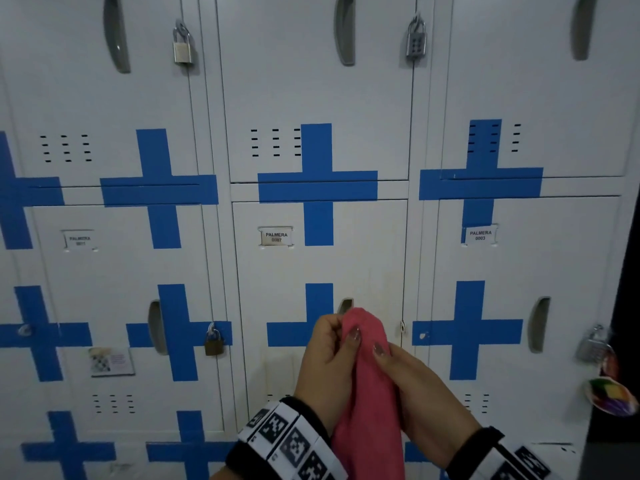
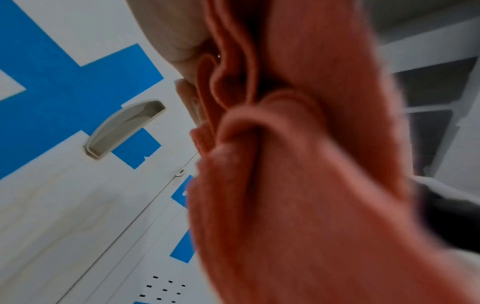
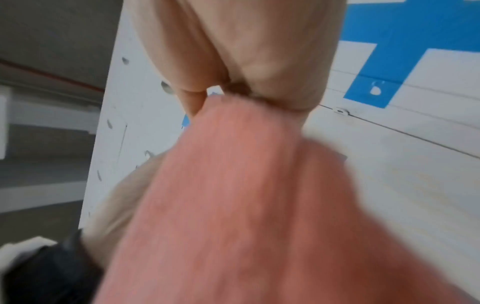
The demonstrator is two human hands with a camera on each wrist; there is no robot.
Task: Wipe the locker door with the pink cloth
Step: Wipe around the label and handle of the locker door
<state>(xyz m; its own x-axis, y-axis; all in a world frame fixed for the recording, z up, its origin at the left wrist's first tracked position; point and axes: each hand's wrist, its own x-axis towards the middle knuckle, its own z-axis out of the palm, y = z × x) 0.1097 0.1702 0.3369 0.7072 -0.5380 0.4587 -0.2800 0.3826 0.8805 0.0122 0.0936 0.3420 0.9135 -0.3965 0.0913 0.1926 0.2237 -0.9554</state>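
The right hand (image 3: pixel 246 51) pinches the upper end of the pink cloth (image 3: pixel 246 205); the cloth hangs down and fills the lower frame, blurred. Behind them is a white locker door (image 3: pixel 402 174) bearing a blue cross (image 3: pixel 405 41). A black wristband (image 3: pixel 46 273) is visible at lower left.

The pink cloth (image 1: pixel 372 393) runs off the bottom edge, hides most of the recessed handle (image 1: pixel 345 305), and blurs up close.
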